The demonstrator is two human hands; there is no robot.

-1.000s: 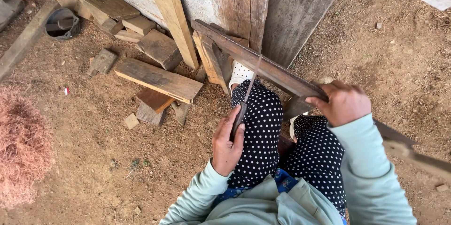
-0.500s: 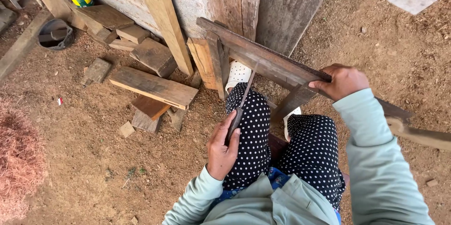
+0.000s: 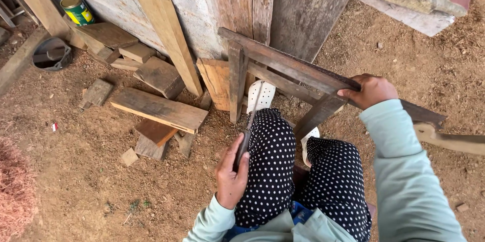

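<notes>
Firmly, hands grip a slim saw [image 3: 248, 131] and weathered wooden frame [image 3: 293, 67].

left hand [image 3: 231, 174]: grips saw [image 3: 246, 136] | right hand [image 3: 371, 90]: holds wooden frame [image 3: 288, 65]

We see soft, even daylight with faint shadows and no glare. Near the green can [image 3: 77, 9], edges bend slightly.

A single head-worn camera looks steeply down from above the person's own knees, close over both hands [image 3: 232, 174] and the wooden frame [image 3: 283, 67], facing a plank wall [image 3: 202, 9] ahead, with dirt ground [image 3: 91, 171] and scattered offcuts filling the left side.
</notes>
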